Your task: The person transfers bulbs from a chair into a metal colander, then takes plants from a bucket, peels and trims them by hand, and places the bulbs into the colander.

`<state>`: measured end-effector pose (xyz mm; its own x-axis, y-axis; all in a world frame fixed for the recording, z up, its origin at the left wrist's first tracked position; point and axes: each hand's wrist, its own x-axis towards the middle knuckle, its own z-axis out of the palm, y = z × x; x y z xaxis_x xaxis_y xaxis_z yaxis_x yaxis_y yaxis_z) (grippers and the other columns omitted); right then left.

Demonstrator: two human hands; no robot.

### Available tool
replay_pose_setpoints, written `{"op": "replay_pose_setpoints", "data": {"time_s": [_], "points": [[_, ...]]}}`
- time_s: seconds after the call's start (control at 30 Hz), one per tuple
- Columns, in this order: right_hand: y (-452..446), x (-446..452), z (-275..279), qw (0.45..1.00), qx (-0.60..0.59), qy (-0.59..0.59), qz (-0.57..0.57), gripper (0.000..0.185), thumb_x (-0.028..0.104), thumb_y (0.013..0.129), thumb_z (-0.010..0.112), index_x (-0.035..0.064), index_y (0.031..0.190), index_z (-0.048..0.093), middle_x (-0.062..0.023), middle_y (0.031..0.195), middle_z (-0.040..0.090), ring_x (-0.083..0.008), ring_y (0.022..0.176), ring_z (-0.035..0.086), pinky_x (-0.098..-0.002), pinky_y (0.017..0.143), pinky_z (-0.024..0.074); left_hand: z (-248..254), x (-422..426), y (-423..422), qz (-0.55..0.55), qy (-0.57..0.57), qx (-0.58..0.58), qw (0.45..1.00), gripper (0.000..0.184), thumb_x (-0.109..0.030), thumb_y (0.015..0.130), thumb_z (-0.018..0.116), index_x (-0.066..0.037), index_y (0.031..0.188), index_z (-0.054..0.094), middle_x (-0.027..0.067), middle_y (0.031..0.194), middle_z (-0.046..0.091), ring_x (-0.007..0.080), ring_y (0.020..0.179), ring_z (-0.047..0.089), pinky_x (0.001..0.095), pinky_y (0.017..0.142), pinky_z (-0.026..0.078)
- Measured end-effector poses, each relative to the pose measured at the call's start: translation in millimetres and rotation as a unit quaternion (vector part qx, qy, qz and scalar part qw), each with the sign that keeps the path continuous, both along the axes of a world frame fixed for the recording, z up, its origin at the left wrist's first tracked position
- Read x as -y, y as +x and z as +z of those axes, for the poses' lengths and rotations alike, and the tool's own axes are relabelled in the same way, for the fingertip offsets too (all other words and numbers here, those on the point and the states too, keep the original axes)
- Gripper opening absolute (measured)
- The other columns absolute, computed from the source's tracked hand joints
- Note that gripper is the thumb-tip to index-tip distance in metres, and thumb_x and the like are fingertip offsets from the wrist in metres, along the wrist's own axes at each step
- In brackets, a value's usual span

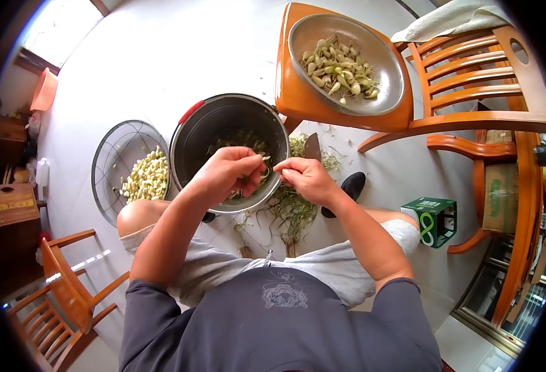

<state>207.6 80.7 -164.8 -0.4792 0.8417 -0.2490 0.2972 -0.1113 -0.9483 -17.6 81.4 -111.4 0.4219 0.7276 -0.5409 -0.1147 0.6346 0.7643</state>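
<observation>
My left hand [232, 170] is over the dark bucket [189, 133], its fingers pinched on a small pale bulb [266, 159]. Close to its right, my right hand [303, 177] has thumb and forefinger pressed together near the bucket's rim; what they hold is too small to make out. Peelings and stems lie inside the bucket. At its left, a wire basket [108, 164] holds a heap of peeled pale bulbs [147, 177]. Unpeeled bulbs with stems [338, 67] fill part of a metal colander [388, 77] on an orange wooden stool [285, 84].
Green stems and leaves [295, 214] lie on the floor between the legs, beside a blade [312, 147]. A green box [431, 220] stands by the right knee. Wooden chairs are at right [465, 121] and lower left [71, 285].
</observation>
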Motion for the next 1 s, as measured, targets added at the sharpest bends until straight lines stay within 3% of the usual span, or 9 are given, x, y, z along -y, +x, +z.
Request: {"op": "replay_pose_setpoints", "data": {"time_s": [0.1, 0.23, 0.47, 0.5, 0.63, 0.73, 0.8, 0.87, 1.0], "points": [[-1, 12, 16, 0.964, -0.201, -0.177, -0.002, 0.029, 0.015, 0.096, 0.052, 0.0024, 0.122, 0.057, -0.0061, 0.097, 0.065, -0.0073, 0.069, 0.057, -0.0210, 0.059, 0.0466, -2, -5, 13, 0.008, -0.011, 0.043, 0.999, 0.021, -0.021, 0.096, 0.057, -0.001, 0.090, 0.061, 0.0054, 0.075, 0.062, 0.0128, 0.064, 0.059, 0.0263, 0.058, 0.051], [5, 16, 29, 0.931, -0.252, -0.265, 0.004, 0.024, 0.015, 0.094, 0.055, 0.0006, 0.113, 0.060, -0.0041, 0.084, 0.063, -0.0067, 0.061, 0.053, -0.0204, 0.052, 0.0411, -3, -10, 27, 0.012, -0.008, 0.049, 0.999, 0.019, -0.020, 0.095, 0.059, -0.002, 0.092, 0.062, 0.0062, 0.079, 0.064, 0.0124, 0.069, 0.062, 0.0266, 0.064, 0.054], [39, 33, 24, 0.978, 0.098, 0.013, 0.183, 0.020, 0.015, 0.089, 0.058, 0.0042, 0.102, 0.068, -0.0088, 0.070, 0.064, -0.0187, 0.065, 0.061, -0.0328, 0.065, 0.0494, 7, -36, 37, 0.086, 0.117, -0.083, 0.986, 0.022, -0.019, 0.090, 0.066, 0.001, 0.097, 0.065, 0.0037, 0.079, 0.063, 0.0123, 0.069, 0.058, 0.0259, 0.066, 0.050], [43, 36, 27, 0.955, 0.189, 0.009, 0.228, 0.016, 0.011, 0.085, 0.054, -0.0007, 0.086, 0.065, -0.0231, 0.091, 0.066, -0.0352, 0.086, 0.064, -0.0440, 0.078, 0.0486, 16, -47, 43, 0.087, 0.156, -0.094, 0.980, 0.023, -0.020, 0.088, 0.068, 0.001, 0.097, 0.065, 0.0013, 0.074, 0.059, 0.0109, 0.065, 0.054, 0.0238, 0.062, 0.045], [53, 62, -10, 0.893, 0.394, 0.176, 0.127, 0.015, 0.008, 0.081, 0.052, 0.0016, 0.084, 0.065, -0.0242, 0.113, 0.057, -0.0423, 0.113, 0.049, -0.0524, 0.091, 0.0420, 50, -111, 85, 0.076, 0.281, -0.078, 0.954, 0.031, -0.027, 0.087, 0.068, 0.004, 0.093, 0.068, 0.0025, 0.068, 0.059, 0.0091, 0.060, 0.053, 0.0259, 0.057, 0.042], [54, 53, 2, 0.840, 0.432, 0.295, 0.147, 0.018, 0.015, 0.084, 0.061, 0.0034, 0.095, 0.068, -0.0222, 0.124, 0.054, -0.0387, 0.120, 0.043, -0.0497, 0.089, 0.0411, 65, -143, 105, 0.096, 0.488, -0.248, 0.831, 0.038, -0.034, 0.088, 0.066, 0.001, 0.102, 0.069, 0.0075, 0.075, 0.066, 0.0106, 0.063, 0.056, 0.0278, 0.059, 0.047], [56, 46, 18, 0.868, 0.377, 0.278, 0.165, 0.013, 0.016, 0.081, 0.064, 0.0043, 0.082, 0.069, -0.0165, 0.103, 0.061, -0.0323, 0.102, 0.054, -0.0451, 0.085, 0.0431, 73, -148, 107, 0.138, 0.599, -0.289, 0.734, 0.039, -0.035, 0.088, 0.065, 0.000, 0.104, 0.068, 0.0090, 0.078, 0.067, 0.0103, 0.063, 0.057, 0.0280, 0.057, 0.046], [56, 48, 27, 0.901, 0.337, 0.201, 0.187, 0.012, 0.016, 0.080, 0.065, 0.0053, 0.077, 0.069, -0.0133, 0.090, 0.063, -0.0304, 0.093, 0.058, -0.0433, 0.082, 0.0442, 83, -123, 86, 0.113, 0.476, -0.324, 0.810, 0.036, -0.031, 0.087, 0.063, 0.003, 0.079, 0.068, 0.0057, 0.059, 0.059, 0.0105, 0.052, 0.050, 0.0283, 0.050, 0.041], [55, 53, 31, 0.911, 0.286, 0.166, 0.247, 0.012, 0.016, 0.080, 0.067, 0.0051, 0.084, 0.065, -0.0112, 0.077, 0.058, -0.0311, 0.083, 0.059, -0.0420, 0.073, 0.0485, -32, -109, 30, -0.042, 0.231, -0.411, 0.881, 0.022, -0.021, 0.081, 0.062, -0.001, 0.073, 0.065, 0.0039, 0.060, 0.059, 0.0108, 0.053, 0.054, 0.0253, 0.049, 0.044]]}}
